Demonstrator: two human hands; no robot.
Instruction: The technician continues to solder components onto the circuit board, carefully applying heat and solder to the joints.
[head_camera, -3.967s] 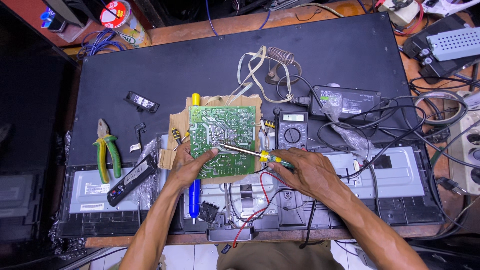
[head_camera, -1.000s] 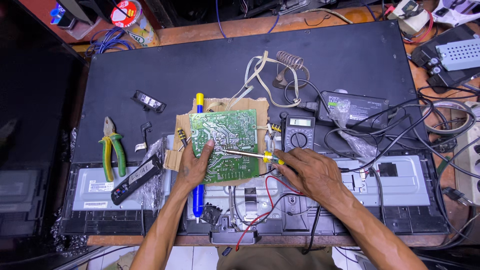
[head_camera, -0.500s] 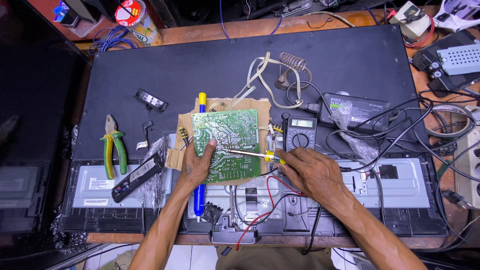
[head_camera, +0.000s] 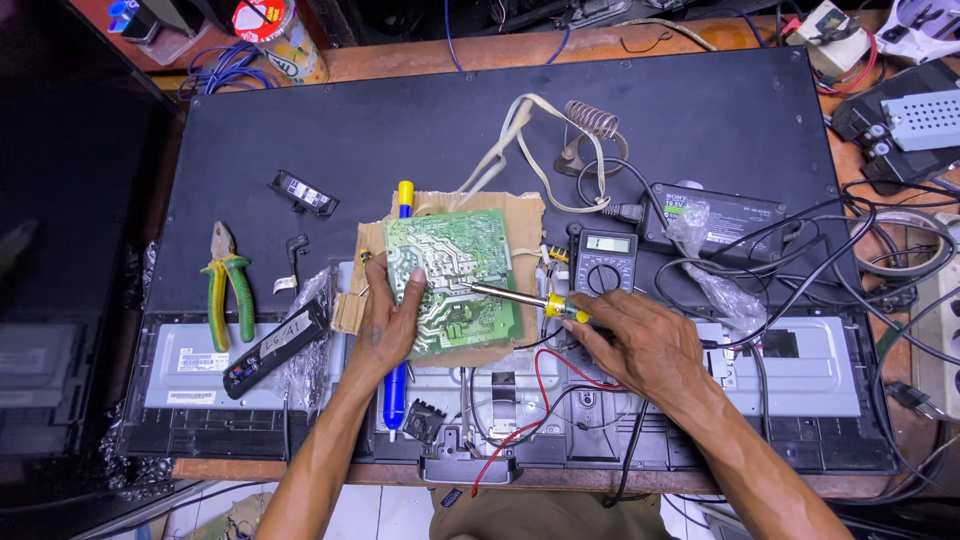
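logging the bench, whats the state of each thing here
left hand: flat on the circuit board, steadying it
right hand: gripping the soldering iron
soldering iron: tip down on the board
circuit board: solder side up on cardboard
multimeter: display lit
pliers: lying untouched, handles apart

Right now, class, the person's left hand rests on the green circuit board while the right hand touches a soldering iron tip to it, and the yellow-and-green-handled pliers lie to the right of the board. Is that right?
Not quite. The head view shows the yellow-and-green-handled pliers lying left of the green circuit board, not right. The left hand does rest on the board, and the right hand holds the soldering iron to it.
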